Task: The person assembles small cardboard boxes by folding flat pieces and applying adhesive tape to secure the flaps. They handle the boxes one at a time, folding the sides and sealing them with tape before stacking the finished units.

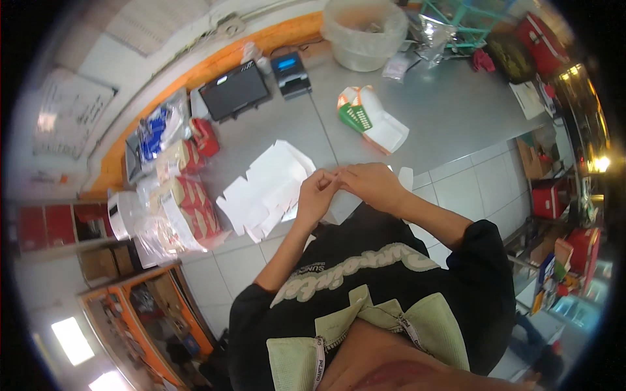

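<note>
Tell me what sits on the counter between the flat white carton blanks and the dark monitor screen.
Nothing: in the head view, the steel counter between the flat white carton blanks and the dark monitor screen is bare.

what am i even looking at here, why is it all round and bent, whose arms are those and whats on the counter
This is one picture from a wide fisheye camera worn on a person's head, looking down; that lens bends straight edges near the rim. No machine is here: the two bare arms are the wearer's own. The left hand and right hand meet fingertip to fingertip over a flat white cardboard box blank on a grey metal counter. Whether they pinch a flap or something small is too fine to tell. Further back lie a folded white box with orange and green print, a dark screen, a small printer and a clear plastic tub. Wrapped stacks of cartons sit at the left.
</note>
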